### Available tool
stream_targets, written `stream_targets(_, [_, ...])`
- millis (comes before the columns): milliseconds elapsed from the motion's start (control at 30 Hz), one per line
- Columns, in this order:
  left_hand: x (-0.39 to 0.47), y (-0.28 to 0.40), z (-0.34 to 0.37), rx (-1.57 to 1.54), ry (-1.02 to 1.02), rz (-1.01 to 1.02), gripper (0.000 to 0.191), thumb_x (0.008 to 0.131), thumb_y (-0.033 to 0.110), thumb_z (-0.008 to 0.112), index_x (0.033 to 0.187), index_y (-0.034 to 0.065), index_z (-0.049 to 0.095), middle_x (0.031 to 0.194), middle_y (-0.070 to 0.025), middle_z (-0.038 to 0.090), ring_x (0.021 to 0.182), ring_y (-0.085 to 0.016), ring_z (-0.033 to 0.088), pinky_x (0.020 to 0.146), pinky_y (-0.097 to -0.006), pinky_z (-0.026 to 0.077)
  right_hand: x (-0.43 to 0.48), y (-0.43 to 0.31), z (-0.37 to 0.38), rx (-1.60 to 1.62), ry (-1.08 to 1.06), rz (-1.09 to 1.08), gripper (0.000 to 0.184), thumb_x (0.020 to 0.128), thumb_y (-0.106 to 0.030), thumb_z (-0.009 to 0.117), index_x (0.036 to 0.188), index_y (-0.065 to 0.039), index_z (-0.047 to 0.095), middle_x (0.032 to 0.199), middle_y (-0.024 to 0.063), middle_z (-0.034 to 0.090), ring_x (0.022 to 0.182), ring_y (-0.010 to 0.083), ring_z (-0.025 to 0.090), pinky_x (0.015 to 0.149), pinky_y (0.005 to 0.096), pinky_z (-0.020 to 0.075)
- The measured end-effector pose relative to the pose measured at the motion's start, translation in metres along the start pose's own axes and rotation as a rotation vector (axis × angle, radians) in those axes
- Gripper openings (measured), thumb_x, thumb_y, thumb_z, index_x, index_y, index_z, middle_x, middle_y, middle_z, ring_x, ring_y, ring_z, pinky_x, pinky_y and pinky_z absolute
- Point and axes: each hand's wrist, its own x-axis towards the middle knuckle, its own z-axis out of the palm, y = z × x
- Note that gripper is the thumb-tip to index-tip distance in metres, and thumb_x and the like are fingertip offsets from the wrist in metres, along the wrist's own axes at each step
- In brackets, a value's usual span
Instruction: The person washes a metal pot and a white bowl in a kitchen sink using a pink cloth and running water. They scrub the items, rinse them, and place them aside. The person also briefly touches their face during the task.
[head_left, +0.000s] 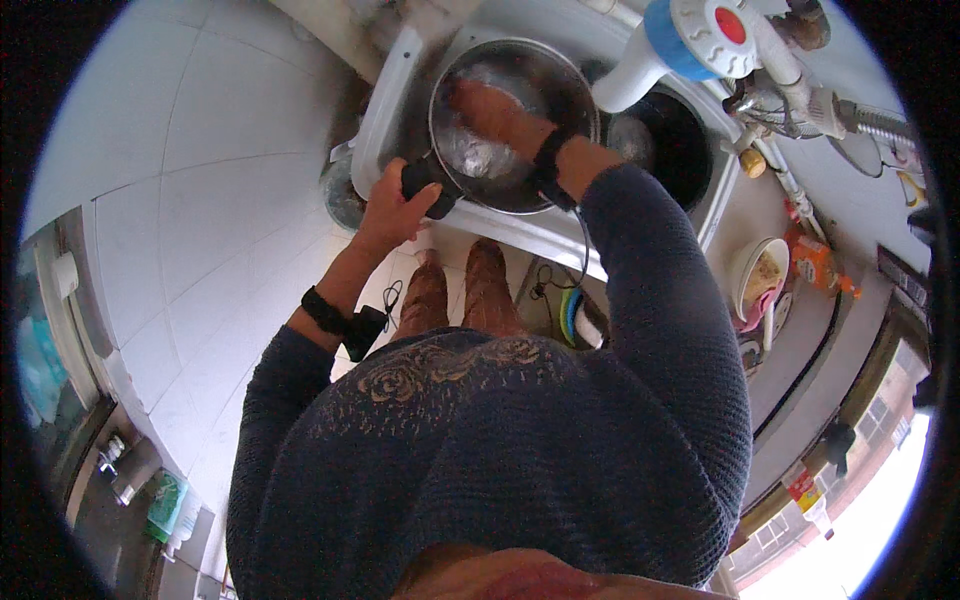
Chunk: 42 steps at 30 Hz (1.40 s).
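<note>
My left hand (397, 204) grips the black handle (429, 189) of a round metal pan (517, 202). The pan sits over a white sink (382, 127), tilted or level I cannot tell, and its inside looks wet and shiny. Deep inside the pan is my right hand (484, 109), blurred by motion, with the fingertips near the far left wall. Whether anything is in those fingers cannot be made out. A dark round vessel or basin (686, 142) lies to the right of the pan, partly behind the forearm.
A white tap with a blue ring (679, 45) juts over the sink from the upper right. Pipes (784, 169) run along the wall. On the right stand a white tub (752, 277) and an orange packet (814, 262). A cable (586, 247) hangs from my right wrist.
</note>
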Motion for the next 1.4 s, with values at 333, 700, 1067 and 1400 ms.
stream_targets(333, [0.000, -0.002, 0.003, -0.079, -0.018, 0.018, 0.035, 0.084, 0.020, 0.067, 0.101, -0.0025, 0.046, 0.076, -0.0116, 0.060, 0.045, -0.014, 0.054, 0.036, -0.0285, 0.043, -0.074, -0.017, 0.025, 0.425, -0.525, 0.168, 0.026, 0.086, -0.017, 0.052, 0.107, -0.007, 0.065, 0.108, 0.0208, 0.063, 0.093, 0.0333, 0.064, 0.078, 0.0415, 0.0515])
stream_targets(700, [0.005, -0.010, 0.002, -0.114, -0.026, 0.035, 0.033, 0.085, 0.021, 0.065, 0.099, -0.0025, 0.046, 0.075, -0.0114, 0.060, 0.044, -0.014, 0.054, 0.035, -0.0282, 0.043, -0.055, -0.071, -0.031, 0.649, -0.425, 0.267, 0.036, 0.083, -0.018, 0.053, 0.115, -0.003, 0.061, 0.114, 0.0233, 0.061, 0.103, 0.0382, 0.060, 0.094, 0.0448, 0.0434])
stream_targets(1067, [0.008, -0.013, 0.000, -0.041, -0.034, -0.027, 0.049, 0.082, 0.023, 0.069, 0.114, -0.0046, 0.044, 0.083, -0.0128, 0.061, 0.047, -0.016, 0.056, 0.036, -0.0288, 0.045, -0.052, 0.018, 0.018, 0.087, -0.412, 0.358, 0.028, 0.074, -0.018, 0.064, 0.102, -0.010, 0.067, 0.103, 0.0159, 0.066, 0.095, 0.0349, 0.063, 0.080, 0.0458, 0.0517])
stream_targets(1400, [0.001, -0.004, 0.000, -0.109, -0.003, 0.002, 0.032, 0.084, 0.018, 0.067, 0.100, -0.0019, 0.047, 0.070, -0.0090, 0.057, 0.043, -0.013, 0.051, 0.035, -0.0294, 0.042, -0.004, 0.013, -0.083, -0.240, 0.048, -0.076, 0.034, 0.076, -0.005, 0.060, 0.109, -0.013, 0.065, 0.107, 0.0100, 0.058, 0.104, 0.0319, 0.057, 0.081, 0.0447, 0.0519])
